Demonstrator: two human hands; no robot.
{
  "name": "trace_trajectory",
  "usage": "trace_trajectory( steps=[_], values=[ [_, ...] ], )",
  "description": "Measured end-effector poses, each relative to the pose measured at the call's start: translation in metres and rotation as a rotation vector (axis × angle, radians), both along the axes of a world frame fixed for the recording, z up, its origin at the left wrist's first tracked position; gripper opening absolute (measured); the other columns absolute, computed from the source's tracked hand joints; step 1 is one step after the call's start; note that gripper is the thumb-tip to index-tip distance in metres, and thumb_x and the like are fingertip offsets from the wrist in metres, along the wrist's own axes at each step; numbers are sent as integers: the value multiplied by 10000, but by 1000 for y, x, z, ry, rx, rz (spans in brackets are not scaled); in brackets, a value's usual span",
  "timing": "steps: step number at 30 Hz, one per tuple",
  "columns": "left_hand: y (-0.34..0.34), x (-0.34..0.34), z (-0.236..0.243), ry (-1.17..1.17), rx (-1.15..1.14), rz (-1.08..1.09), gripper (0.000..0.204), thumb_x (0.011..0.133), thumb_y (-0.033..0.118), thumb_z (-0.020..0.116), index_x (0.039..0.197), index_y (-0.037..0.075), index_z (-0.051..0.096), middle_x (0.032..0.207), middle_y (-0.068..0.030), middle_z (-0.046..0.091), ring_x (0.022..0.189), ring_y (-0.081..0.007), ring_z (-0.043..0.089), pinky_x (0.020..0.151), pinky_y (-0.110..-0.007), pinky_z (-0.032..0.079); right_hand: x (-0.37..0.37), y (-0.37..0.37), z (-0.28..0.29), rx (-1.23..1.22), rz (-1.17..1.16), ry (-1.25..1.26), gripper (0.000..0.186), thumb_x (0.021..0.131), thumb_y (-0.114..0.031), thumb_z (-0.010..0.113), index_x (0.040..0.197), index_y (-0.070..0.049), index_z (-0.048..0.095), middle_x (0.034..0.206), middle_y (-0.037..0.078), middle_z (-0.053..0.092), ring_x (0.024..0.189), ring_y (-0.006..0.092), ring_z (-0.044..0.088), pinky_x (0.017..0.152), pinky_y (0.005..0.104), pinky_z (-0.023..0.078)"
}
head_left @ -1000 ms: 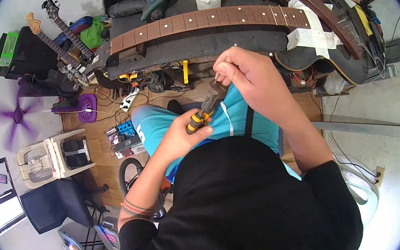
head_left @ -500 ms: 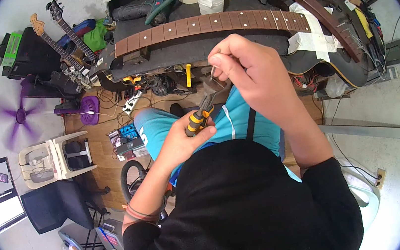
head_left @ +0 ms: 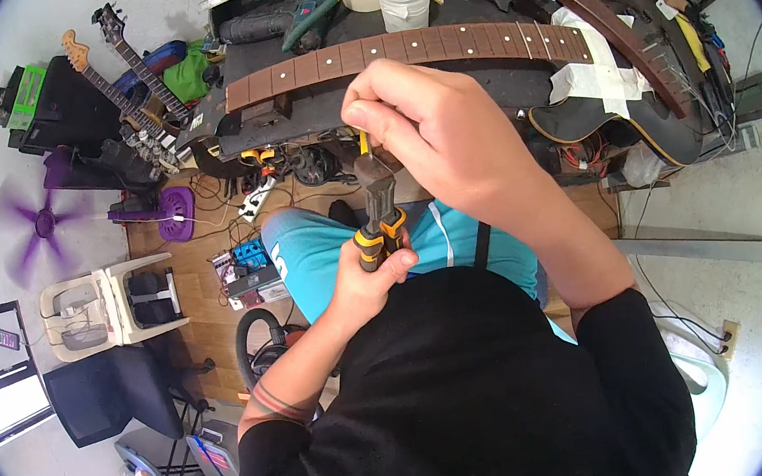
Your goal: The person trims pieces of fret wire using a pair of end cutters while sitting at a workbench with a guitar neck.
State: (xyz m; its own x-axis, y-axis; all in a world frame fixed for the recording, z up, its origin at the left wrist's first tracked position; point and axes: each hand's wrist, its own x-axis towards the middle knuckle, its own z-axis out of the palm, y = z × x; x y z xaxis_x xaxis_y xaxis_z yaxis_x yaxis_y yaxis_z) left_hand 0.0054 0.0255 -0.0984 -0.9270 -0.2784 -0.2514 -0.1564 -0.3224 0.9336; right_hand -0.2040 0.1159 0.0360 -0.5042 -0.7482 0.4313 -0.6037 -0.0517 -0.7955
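Note:
My left hand (head_left: 369,276) is closed around the black and yellow handles of a pair of pliers (head_left: 380,202), held upright over my lap with the jaws toward the bench. Just above those jaws, my right hand (head_left: 433,132) pinches a thin piece of wire between thumb and index finger; most of it is hidden by the fingertips. Beyond my hands, a dark wooden guitar fretboard (head_left: 322,64) with pale dot inlays lies across the bench, partly propped on a small block (head_left: 267,111). Neither hand touches it.
On the black bench stand a white plastic tub (head_left: 404,2), green-handled cutters (head_left: 312,20) and a power drill (head_left: 264,24). White tape (head_left: 604,77) crosses a dark guitar body (head_left: 663,132) at the right. A purple fan (head_left: 44,222) and two guitars (head_left: 126,55) are at the left.
My right hand has moved left, and the pliers have swung more upright beneath it. Both hands keep their grips. The view has shifted slightly.

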Motion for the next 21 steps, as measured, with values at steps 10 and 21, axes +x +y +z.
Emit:
trace_trajectory(
  steps=[10, 21],
  values=[
    [-60, -10, 16, -154, -448, -75, 419, 993, 409, 833, 1070, 29, 673, 847, 3, 643, 740, -89, 579, 656, -279, 476, -13, 9, -3, -65, -17, -330, 120, 1101, -112, 668, 1114, 2, 702, 933, 28, 726, 834, 101, 704, 782, 262, 589],
    [-100, -86, 40, 108, -1639, 107, 668, 785, 481, 913, 1278, 72, 724, 1057, -125, 681, 993, -369, 665, 869, -469, 537, -28, 83, -43, -76, -41, -747, 102, 1073, -13, 641, 1172, 6, 658, 1062, 90, 736, 993, 159, 723, 917, 308, 583]
  ],
)
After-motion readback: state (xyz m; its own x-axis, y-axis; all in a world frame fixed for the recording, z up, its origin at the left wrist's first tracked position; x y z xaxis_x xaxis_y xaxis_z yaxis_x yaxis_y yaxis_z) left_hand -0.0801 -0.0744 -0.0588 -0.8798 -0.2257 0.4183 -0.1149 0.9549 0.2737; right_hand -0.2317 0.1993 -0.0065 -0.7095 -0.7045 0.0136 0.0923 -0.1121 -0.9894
